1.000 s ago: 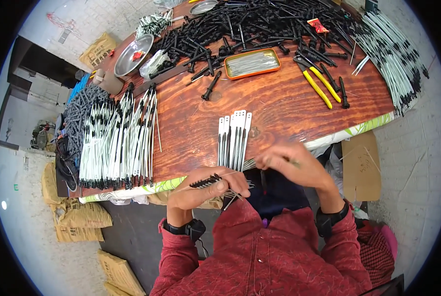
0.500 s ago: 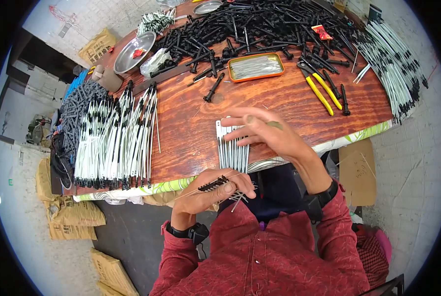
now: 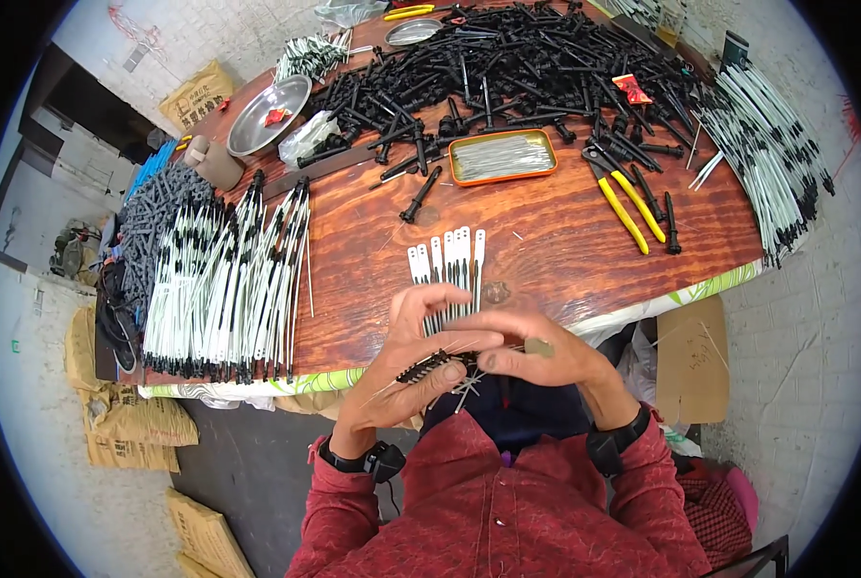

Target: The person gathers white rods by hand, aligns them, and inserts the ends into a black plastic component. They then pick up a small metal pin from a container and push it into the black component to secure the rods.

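My left hand [image 3: 401,371] is closed round a bundle of thin metal rods [image 3: 447,313] at the table's front edge. White flat tabs with holes [image 3: 450,250] fan out at the rods' far end, over the wood. Across the left fingers lies a row of small black ribbed pieces [image 3: 423,367], with fine wires sticking out beside it. My right hand [image 3: 541,352] meets the left hand at the bundle, its fingers bent and its thumb beside the black pieces. Its fingertips are partly hidden, so what it pinches cannot be made out.
Left on the wooden table [image 3: 353,260] lie white-and-black rods [image 3: 223,289]; more rods [image 3: 768,154] lie right. An orange-rimmed tin [image 3: 503,157] of fine wires stands ahead, before a heap of black bolt-like parts [image 3: 536,67]. Yellow-handled pliers [image 3: 628,202] and a metal bowl [image 3: 269,116] lie nearby.
My right hand has come down and left from above the tabs to the left hand. The left fingers have lifted round the bundle, and the tabs now fan out more.
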Motion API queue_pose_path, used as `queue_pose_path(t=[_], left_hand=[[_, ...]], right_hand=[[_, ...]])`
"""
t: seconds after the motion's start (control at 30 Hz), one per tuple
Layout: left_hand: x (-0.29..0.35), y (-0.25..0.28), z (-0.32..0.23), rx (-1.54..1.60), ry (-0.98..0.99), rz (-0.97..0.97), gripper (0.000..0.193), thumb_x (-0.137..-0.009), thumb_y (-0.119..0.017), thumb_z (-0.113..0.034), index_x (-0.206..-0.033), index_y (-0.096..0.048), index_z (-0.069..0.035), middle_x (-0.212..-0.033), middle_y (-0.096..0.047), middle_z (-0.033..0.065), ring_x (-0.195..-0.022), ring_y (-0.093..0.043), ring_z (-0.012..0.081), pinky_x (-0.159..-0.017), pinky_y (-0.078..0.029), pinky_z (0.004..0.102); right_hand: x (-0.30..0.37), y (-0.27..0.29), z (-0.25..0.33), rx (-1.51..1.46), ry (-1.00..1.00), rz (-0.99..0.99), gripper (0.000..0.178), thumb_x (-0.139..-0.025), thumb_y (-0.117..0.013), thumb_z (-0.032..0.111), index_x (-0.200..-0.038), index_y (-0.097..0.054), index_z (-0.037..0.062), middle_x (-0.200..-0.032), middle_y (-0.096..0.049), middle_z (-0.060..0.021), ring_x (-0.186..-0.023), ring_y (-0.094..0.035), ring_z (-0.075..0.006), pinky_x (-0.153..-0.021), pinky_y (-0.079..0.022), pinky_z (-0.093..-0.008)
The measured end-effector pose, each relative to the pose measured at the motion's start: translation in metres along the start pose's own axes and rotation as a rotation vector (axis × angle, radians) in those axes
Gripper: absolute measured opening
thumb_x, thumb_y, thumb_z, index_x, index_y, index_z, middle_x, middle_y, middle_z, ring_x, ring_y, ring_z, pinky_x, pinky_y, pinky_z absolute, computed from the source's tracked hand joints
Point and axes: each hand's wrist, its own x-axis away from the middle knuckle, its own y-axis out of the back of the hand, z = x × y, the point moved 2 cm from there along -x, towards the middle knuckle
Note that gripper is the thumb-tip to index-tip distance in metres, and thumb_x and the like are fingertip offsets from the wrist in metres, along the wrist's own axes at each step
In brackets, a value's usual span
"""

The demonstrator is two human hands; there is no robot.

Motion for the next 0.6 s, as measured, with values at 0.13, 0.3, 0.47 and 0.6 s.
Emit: queue_pose_path(t=[0.13,0.3,0.47,0.6], left_hand=[[-0.008,0.001,-0.008,-0.063,-0.095,-0.028,0.043,-0.096,-0.059,-0.043,-0.122,-0.073,-0.012,-0.151,-0.037,0.0155,-0.142,-0.029,0.0319,-0.117,-0.019,0.0465],[-0.016,-0.001,0.004,0.07,-0.087,0.024,0.045,-0.096,-0.057,-0.041,-0.13,-0.069,-0.013,-0.157,-0.03,0.0172,-0.147,-0.021,0.0366,-0.119,-0.013,0.0513],[-0.018,0.003,0.011,0.11,-0.154,0.036,0.047,-0.097,-0.055,-0.041,-0.132,-0.067,-0.012,-0.157,-0.031,0.0166,-0.147,-0.022,0.0358,-0.119,-0.013,0.0523],[-0.025,0.006,0.012,0.106,-0.192,0.048,0.048,-0.099,-0.051,-0.041,-0.133,-0.065,-0.01,-0.155,-0.034,0.0164,-0.146,-0.025,0.0357,-0.118,-0.016,0.0523]], right_hand=[[-0.004,-0.009,0.009,0.245,0.258,0.032,0.044,-0.094,-0.068,0.021,-0.129,-0.058,-0.0043,-0.125,-0.063,-0.0148,-0.11,-0.062,-0.0214,-0.094,-0.049,-0.0347],[-0.015,-0.021,-0.005,0.266,0.233,0.035,0.052,-0.091,-0.074,0.026,-0.13,-0.056,-0.0036,-0.124,-0.062,-0.0163,-0.112,-0.061,-0.0267,-0.095,-0.048,-0.0382],[-0.025,-0.023,0.012,0.228,0.112,0.121,0.049,-0.093,-0.072,0.028,-0.128,-0.057,-0.0022,-0.119,-0.062,-0.0154,-0.113,-0.059,-0.0271,-0.094,-0.048,-0.0398],[-0.03,-0.025,0.016,0.249,0.123,0.129,0.039,-0.094,-0.07,0.026,-0.121,-0.061,-0.0007,-0.114,-0.063,-0.0132,-0.108,-0.061,-0.0252,-0.091,-0.049,-0.0392]])
